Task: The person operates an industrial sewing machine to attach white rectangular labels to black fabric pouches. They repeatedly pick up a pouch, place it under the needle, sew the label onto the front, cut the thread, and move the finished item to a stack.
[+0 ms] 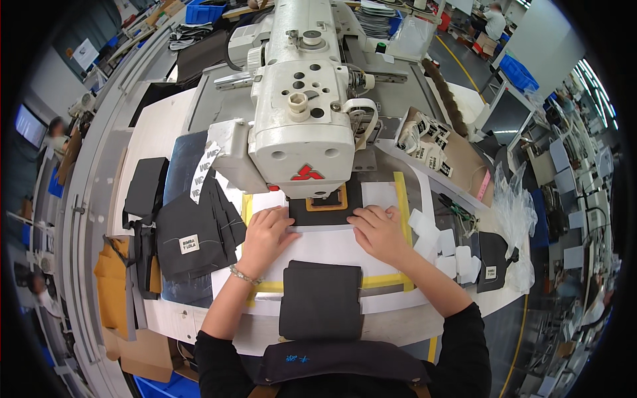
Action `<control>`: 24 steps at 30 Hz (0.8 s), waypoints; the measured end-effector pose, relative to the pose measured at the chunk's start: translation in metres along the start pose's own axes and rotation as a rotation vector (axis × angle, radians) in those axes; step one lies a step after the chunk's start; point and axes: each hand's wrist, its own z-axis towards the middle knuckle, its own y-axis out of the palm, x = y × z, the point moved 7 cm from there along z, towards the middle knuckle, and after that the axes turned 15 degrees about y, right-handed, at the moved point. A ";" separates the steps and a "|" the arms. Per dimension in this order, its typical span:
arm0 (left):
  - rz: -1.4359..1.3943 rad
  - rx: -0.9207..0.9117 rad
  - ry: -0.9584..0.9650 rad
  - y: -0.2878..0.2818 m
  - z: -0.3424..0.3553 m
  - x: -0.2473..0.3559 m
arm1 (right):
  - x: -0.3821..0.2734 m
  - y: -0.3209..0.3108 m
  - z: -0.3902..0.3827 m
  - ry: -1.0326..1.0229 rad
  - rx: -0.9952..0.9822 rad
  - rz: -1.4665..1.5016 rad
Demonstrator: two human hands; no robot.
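A black fabric piece [306,218] lies flat under the head of a white industrial sewing machine [302,149]. An orange-edged rectangular clamp [325,203] rests on its middle. My left hand [267,237] is closed on the piece's near left corner, thumb toward the front edge. At the near right corner, the bent fingers of my right hand [377,231] are closed on the same piece; their grip on the underside is hidden. Between my forearms, close to my body, sits a stack of black pieces [321,302].
On the left, black pieces [189,245] are piled, the top one bearing a white label. An open box [478,174] holding labels stands right of the machine. Nearer are white pads [446,247], green-handled snips [458,211], a plastic bag [514,222] and a labelled black piece [492,262].
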 end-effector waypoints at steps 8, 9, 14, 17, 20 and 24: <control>-0.010 -0.006 -0.013 0.001 -0.005 0.000 | 0.001 0.001 0.000 0.011 0.011 -0.029; -0.011 -0.005 -0.015 0.001 -0.005 0.001 | 0.001 0.001 -0.001 0.012 0.012 -0.031; 0.099 -0.052 0.030 0.005 -0.008 0.006 | 0.001 -0.001 -0.003 -0.004 0.034 -0.055; 0.146 -0.100 0.051 0.011 -0.008 0.008 | 0.001 0.000 -0.004 -0.018 0.040 -0.088; 0.187 -0.143 0.066 0.014 -0.007 0.011 | 0.003 0.003 -0.007 -0.025 0.049 -0.106; 0.233 -0.166 0.082 0.017 -0.010 0.013 | 0.005 0.003 -0.011 -0.009 0.042 -0.108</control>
